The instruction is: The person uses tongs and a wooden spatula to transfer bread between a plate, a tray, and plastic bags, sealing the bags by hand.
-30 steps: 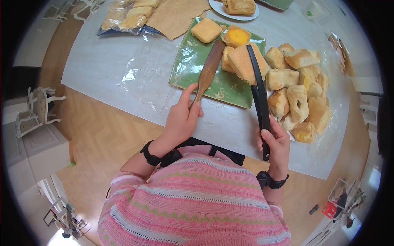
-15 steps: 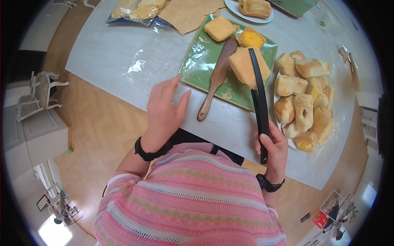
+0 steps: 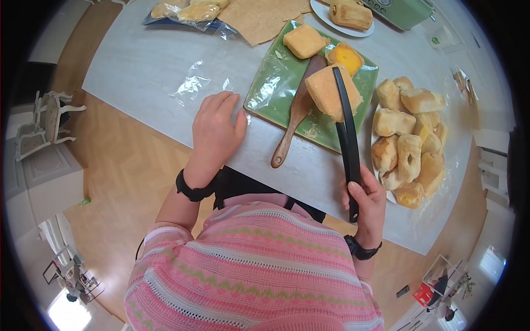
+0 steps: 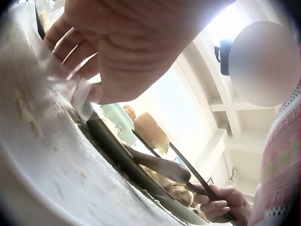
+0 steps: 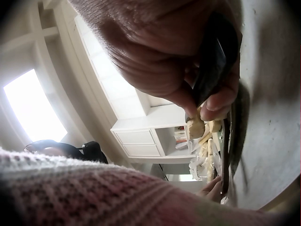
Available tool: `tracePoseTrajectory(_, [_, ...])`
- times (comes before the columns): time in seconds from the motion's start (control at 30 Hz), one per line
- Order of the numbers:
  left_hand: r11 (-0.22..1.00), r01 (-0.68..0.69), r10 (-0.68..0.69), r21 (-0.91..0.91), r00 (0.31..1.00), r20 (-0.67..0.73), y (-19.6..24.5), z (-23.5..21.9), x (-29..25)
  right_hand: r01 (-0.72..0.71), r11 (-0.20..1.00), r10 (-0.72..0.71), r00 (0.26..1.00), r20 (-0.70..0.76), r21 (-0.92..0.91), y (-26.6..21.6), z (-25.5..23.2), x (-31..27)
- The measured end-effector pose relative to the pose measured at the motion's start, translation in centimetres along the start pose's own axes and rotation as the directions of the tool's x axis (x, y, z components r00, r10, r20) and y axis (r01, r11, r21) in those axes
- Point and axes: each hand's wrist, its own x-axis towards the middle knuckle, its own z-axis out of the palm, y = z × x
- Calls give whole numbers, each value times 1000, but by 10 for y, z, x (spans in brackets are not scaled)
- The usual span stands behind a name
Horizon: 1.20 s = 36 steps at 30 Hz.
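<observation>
My right hand (image 3: 369, 201) grips black tongs (image 3: 349, 149) near their lower end. Between the tongs' arms is a block of pale bread (image 3: 323, 88), raised over a square green plate (image 3: 270, 83); the left wrist view shows the bread (image 4: 149, 131) up off the plate. A wooden spatula (image 3: 298, 107) lies with its blade on the plate and its handle over the near rim. Beside the plate's left corner, my left hand (image 3: 217, 129) is palm down at the table, fingers loosely bent, with clear plastic around the fingertips (image 4: 87, 70). Two more bread pieces (image 3: 305, 41), one yellow-topped (image 3: 345, 58), sit on the plate.
Right of the plate, several bread pieces are heaped on a white plate (image 3: 391, 197). Farther back stand a small white plate (image 3: 326, 19) with a roll and a green toaster (image 3: 408, 14). Brown paper (image 3: 256, 22) and bagged bread (image 3: 193, 11) lie at the back left.
My left hand has let go of the spatula and moved left to the table beside the plate's corner. The spatula now rests on the plate; the tongs still hold the bread.
</observation>
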Motion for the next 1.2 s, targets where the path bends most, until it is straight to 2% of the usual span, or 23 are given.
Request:
tracePoseTrajectory(0.27, [1000,-1,-1,-20,997,-74,-4,0,11,-23,999,24,999,26,-24,-7,12,6])
tracePoseTrajectory(0.37, [998,-38,32,-45,989,-143,0,-3,19,-17,998,20,999,47,-53,-14,22,7])
tracePoseTrajectory(0.53, [986,-46,7,-162,972,-233,13,-7,34,-33,970,60,993,102,-242,-23,35,17])
tracePoseTrajectory(0.67, [968,-37,-23,-248,971,-237,21,-16,40,-43,949,82,990,114,-312,-28,42,20])
tracePoseTrajectory(0.73, [956,-133,79,-263,976,-204,25,-19,40,-3,905,73,986,150,-425,-36,47,22])
tracePoseTrajectory(0.77, [954,-133,79,-268,976,-203,27,-23,39,-6,904,75,987,145,-427,-38,49,24])
tracePoseTrajectory(0.83, [937,-32,29,-347,999,-14,33,-31,34,25,860,64,986,157,-510,-40,52,32])
tracePoseTrajectory(0.87, [936,-31,28,-350,1000,-14,33,-30,31,24,859,66,986,155,-512,-41,54,38])
tracePoseTrajectory(0.93, [860,70,-27,-506,995,93,32,-27,27,74,798,5,991,130,-598,-40,60,48])
tracePoseTrajectory(0.97, [860,72,-30,-506,995,91,32,-27,26,76,796,6,991,133,-600,-40,65,50])
tracePoseTrajectory(1.03, [825,143,-87,-547,988,126,30,-28,26,164,732,-96,986,138,-661,-43,74,53])
tracePoseTrajectory(1.17, [800,187,-152,-570,982,109,22,-28,26,163,686,-93,986,136,-709,-49,71,52])
tracePoseTrajectory(1.2, [785,202,-170,-585,979,109,21,-28,27,207,658,-148,978,145,-724,-49,67,50])
